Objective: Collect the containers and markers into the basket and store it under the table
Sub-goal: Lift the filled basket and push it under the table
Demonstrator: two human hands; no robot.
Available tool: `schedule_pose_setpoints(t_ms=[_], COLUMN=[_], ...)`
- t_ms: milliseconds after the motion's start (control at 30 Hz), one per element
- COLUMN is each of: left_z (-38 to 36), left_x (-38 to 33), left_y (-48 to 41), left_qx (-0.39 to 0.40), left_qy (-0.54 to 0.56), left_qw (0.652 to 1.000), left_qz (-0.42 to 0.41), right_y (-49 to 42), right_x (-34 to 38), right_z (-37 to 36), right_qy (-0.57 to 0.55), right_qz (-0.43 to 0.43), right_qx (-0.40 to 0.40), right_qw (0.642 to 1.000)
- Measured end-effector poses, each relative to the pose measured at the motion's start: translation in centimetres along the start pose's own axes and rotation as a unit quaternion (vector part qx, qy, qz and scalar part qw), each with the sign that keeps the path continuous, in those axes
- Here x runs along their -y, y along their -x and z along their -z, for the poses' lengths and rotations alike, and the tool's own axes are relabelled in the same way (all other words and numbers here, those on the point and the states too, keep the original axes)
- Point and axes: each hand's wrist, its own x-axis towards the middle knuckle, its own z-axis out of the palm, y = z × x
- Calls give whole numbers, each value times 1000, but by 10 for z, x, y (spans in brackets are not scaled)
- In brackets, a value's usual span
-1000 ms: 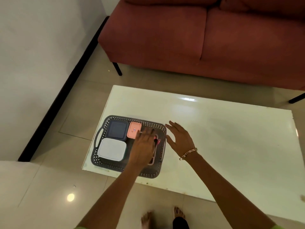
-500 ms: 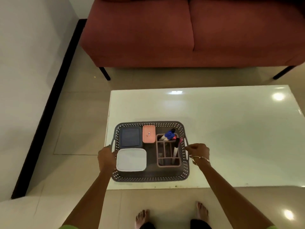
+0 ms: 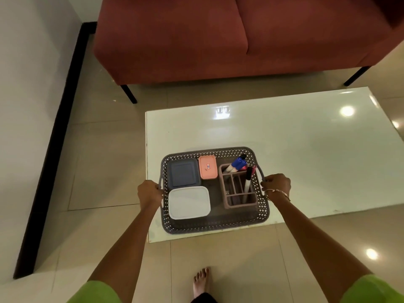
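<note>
On table point(image 3: 306, 149): left hand point(image 3: 149, 192), right hand point(image 3: 276, 184) clenched around basket point(image 3: 216, 224) handles.

A home living room is shown. A red upholstered sofa point(image 3: 218, 36) on thin dark legs is set behind a low glossy white table point(image 3: 306, 154). The floor point(image 3: 105, 149) is laid with polished beige tiles, and a bare foot point(image 3: 202, 281) is seen on it.
</note>
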Motion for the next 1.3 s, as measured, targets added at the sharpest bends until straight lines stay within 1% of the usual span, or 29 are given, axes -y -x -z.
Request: schedule_pose_setpoints(t_ms=[133,300,467,567,667,767,867,1000,1067,1167,1300], left_z=[3,2,-10,-20,-38,-65,-94,-142,-167,-207,-241], left_x=[17,49,97,128,157,184,207,234,243,255,261], left_y=[38,108,186,233,271,283,272,219,186,124,42], left_qx=[10,10,3,22,39,45,37,29,23,3,-32], left_qy=[12,18,27,25,27,35,68,64,66,71,80], left_qw=[1000,1000,999,998,994,991,987,989,992,996,996], left_qz=[-12,-21,28,60,96,120,144,128,109,54,9], right_y=[32,91,157,189,209,213,205,163,133,80,14], right_x=[-26,-80,-145,-189,-234,-270,-293,-308,-311,-311,-297], right_z=[17,44,67,71,63,41,10,-53,-86,-140,-196], right_qy=[-1,3,38,42,44,57,58,55,53,37,53], right_qz=[-7,-9,-6,-23,-48,-51,-42,-2,13,37,80], right_qx=[-1,4,8,25,53,59,63,57,45,18,1], right_qw=[1000,1000,999,999,997,995,995,997,998,998,995])
